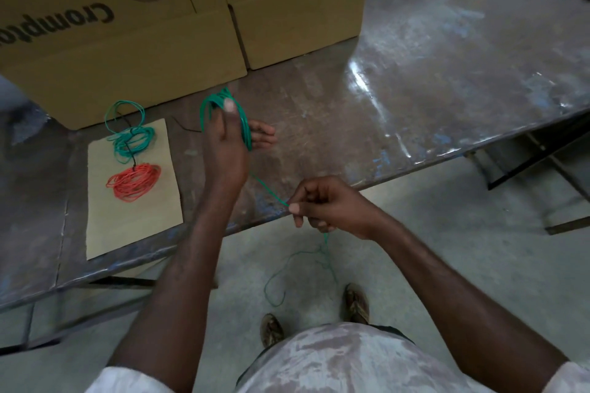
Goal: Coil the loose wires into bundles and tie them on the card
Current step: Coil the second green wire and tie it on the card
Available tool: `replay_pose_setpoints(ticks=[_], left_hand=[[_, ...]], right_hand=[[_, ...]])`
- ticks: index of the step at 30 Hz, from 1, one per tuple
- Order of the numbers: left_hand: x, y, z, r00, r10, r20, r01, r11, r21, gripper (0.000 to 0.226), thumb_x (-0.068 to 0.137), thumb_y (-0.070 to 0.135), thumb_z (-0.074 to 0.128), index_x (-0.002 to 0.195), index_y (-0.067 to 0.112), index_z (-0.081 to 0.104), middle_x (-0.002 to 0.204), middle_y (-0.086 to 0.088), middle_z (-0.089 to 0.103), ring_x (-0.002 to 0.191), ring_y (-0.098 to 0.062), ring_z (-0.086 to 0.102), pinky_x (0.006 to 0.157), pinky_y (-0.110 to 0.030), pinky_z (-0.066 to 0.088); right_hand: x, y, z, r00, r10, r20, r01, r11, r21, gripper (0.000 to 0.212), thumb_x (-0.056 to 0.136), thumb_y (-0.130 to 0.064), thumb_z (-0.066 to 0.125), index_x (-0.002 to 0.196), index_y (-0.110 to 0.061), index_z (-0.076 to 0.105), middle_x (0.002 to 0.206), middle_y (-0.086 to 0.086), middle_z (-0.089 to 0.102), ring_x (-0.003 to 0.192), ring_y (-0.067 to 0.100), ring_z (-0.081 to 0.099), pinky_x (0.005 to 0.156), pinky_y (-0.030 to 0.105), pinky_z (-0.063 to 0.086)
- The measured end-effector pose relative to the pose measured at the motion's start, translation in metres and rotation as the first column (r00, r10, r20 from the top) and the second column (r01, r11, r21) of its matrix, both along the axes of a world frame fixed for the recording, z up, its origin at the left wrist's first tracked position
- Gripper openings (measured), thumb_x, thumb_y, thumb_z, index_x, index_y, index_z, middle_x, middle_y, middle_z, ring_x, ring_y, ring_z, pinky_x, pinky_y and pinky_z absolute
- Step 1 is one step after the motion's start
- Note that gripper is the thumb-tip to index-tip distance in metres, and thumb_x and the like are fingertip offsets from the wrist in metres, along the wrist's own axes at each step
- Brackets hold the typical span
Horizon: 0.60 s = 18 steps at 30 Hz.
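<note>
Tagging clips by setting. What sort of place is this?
Probably a small workshop or storeroom, not a home. A worn, scratched metal table stands on a bare concrete floor, with large printed cardboard boxes stacked on it, one showing a fan drawing. Wire is being coiled by hand.

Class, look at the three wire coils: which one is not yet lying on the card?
The green coil wound round the left hand. The other green bundle and the red bundle lie on the card.
</note>
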<state>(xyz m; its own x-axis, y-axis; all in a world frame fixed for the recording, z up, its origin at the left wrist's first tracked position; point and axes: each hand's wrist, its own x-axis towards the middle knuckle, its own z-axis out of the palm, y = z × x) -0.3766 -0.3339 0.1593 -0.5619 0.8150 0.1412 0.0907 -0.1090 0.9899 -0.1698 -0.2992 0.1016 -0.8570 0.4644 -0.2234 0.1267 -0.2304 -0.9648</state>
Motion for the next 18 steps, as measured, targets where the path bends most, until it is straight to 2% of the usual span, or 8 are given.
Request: replay_pose_setpoints(ticks=[1, 3, 6, 8, 11, 14, 16, 18], left_hand=[[-0.004, 0.002, -0.01, 0.99, 0.001, -0.139, -0.014, 0.995, -0.095, 0.035, 0.117, 0.039, 0.029, 0.108, 0.022, 0.057, 0.079, -0.012, 0.075, 0.065, -0.028, 0.075, 0.066, -0.049, 0.064], [-0.009, 0.0, -0.03, 0.931, -0.121, -0.345, 0.005, 0.948, -0.318, 0.039, 0.115, 0.048, 0.03, 0.104, 0.019, 0.054, 0.073, -0.009, 0.075, 0.06, -0.022, 0.074, 0.067, -0.051, 0.064], [-0.008, -0.012, -0.048, 0.852, -0.33, -0.406, 0.073, 0.843, -0.533, 0.045, 0.114, 0.048, 0.035, 0.094, 0.014, 0.057, 0.061, -0.005, 0.067, 0.047, -0.007, 0.062, 0.059, -0.035, 0.053], [-0.002, -0.022, -0.055, 0.885, -0.396, -0.244, 0.21, 0.809, -0.549, 0.053, 0.114, 0.045, 0.039, 0.09, 0.001, 0.06, 0.049, -0.004, 0.057, 0.039, -0.011, 0.054, 0.05, -0.026, 0.042], [0.008, -0.037, -0.058, 0.89, -0.412, 0.194, 0.455, 0.787, -0.416, 0.05, 0.114, 0.037, 0.04, 0.097, -0.006, 0.06, 0.045, -0.009, 0.043, 0.032, -0.013, 0.037, 0.038, -0.019, 0.025], [0.024, -0.05, -0.049, 0.699, -0.467, 0.542, 0.651, 0.729, -0.211, 0.053, 0.115, 0.03, 0.032, 0.134, -0.009, 0.063, 0.043, -0.005, 0.031, 0.033, -0.009, 0.016, 0.037, -0.018, 0.014], [0.03, -0.055, -0.045, 0.556, -0.512, 0.655, 0.716, 0.695, -0.064, 0.056, 0.114, 0.033, 0.031, 0.144, -0.007, 0.057, 0.042, -0.003, 0.028, 0.035, -0.011, 0.006, 0.039, -0.023, 0.011], [0.033, -0.059, -0.04, 0.406, -0.551, 0.729, 0.734, 0.671, 0.099, 0.059, 0.113, 0.036, 0.031, 0.148, -0.006, 0.053, 0.041, 0.0, 0.025, 0.035, -0.012, 0.004, 0.04, -0.027, 0.008]], right_hand=[[0.003, 0.003, 0.007, 0.998, 0.057, -0.002, -0.057, 0.998, -0.026, 0.016, 0.101, -0.009, 0.068, 0.1, 0.006, 0.065, 0.079, 0.018, 0.069, 0.049, 0.016, 0.037, 0.048, 0.026, 0.029], [0.009, 0.014, 0.022, 0.99, 0.143, 0.016, -0.143, 0.99, -0.022, 0.019, 0.1, -0.008, 0.069, 0.106, 0.01, 0.066, 0.076, 0.016, 0.067, 0.049, 0.014, 0.039, 0.048, 0.026, 0.031], [0.022, 0.038, 0.043, 0.994, 0.107, 0.032, -0.109, 0.992, 0.068, 0.013, 0.096, -0.006, 0.072, 0.104, 0.004, 0.072, 0.073, 0.013, 0.068, 0.052, 0.013, 0.049, 0.049, 0.025, 0.038], [0.033, 0.056, 0.048, 1.0, -0.022, 0.01, 0.021, 0.991, 0.135, 0.011, 0.094, -0.004, 0.074, 0.103, 0.001, 0.076, 0.078, 0.015, 0.072, 0.059, 0.018, 0.055, 0.051, 0.025, 0.043], [0.041, 0.075, 0.038, 0.977, -0.209, -0.051, 0.215, 0.96, 0.179, 0.015, 0.091, -0.002, 0.077, 0.106, 0.002, 0.078, 0.091, 0.03, 0.074, 0.071, 0.03, 0.053, 0.057, 0.032, 0.041], [0.034, 0.073, 0.024, 0.945, -0.308, -0.112, 0.323, 0.935, 0.149, 0.014, 0.09, -0.001, 0.076, 0.104, 0.0, 0.078, 0.089, 0.025, 0.077, 0.069, 0.027, 0.052, 0.055, 0.032, 0.034], [0.026, 0.067, 0.017, 0.918, -0.372, -0.141, 0.389, 0.913, 0.123, 0.012, 0.089, -0.001, 0.077, 0.101, -0.002, 0.078, 0.087, 0.021, 0.078, 0.072, 0.029, 0.053, 0.052, 0.029, 0.035], [0.02, 0.062, 0.012, 0.902, -0.404, -0.156, 0.422, 0.9, 0.112, 0.008, 0.089, -0.003, 0.079, 0.097, -0.004, 0.078, 0.083, 0.019, 0.077, 0.063, 0.024, 0.052, 0.051, 0.029, 0.038]])
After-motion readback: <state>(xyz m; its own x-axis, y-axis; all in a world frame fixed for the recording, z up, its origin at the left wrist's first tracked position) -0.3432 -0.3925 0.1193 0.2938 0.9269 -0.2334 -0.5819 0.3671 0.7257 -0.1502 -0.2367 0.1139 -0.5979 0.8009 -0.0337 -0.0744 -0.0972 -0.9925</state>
